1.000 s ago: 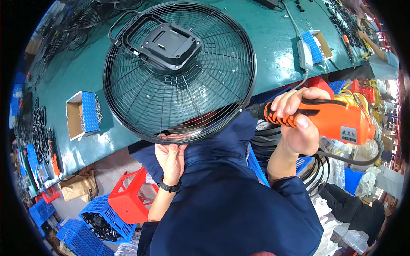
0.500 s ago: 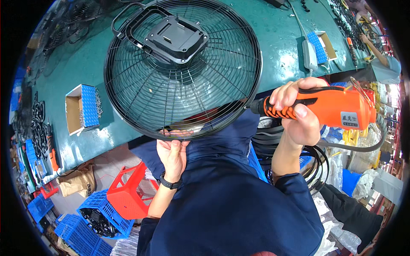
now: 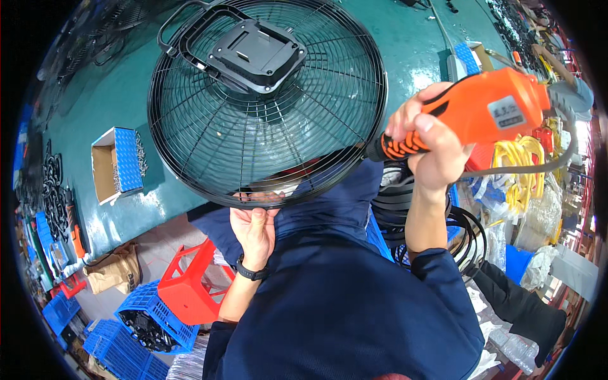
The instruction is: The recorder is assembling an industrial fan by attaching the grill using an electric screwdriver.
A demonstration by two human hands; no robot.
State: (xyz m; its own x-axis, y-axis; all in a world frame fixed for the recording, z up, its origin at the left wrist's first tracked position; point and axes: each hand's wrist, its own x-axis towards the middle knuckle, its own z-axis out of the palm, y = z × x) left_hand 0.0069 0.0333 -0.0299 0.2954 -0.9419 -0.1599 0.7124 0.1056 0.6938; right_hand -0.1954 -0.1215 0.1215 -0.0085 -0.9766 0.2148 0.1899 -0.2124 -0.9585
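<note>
One round black wire fan guard [image 3: 266, 104] overhangs the green workbench [image 3: 411, 44], its near rim held by your left hand [image 3: 253, 229]; one orange-and-black electric screwdriver [image 3: 484, 106], grasped in your right hand [image 3: 438, 142], tip beside the right rim.

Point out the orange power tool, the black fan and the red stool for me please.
Orange power tool [image 3: 476, 109]: head view, on its orange body.
Black fan [image 3: 259, 68]: head view, on its central housing.
Red stool [image 3: 189, 297]: head view, on its seat.
</note>
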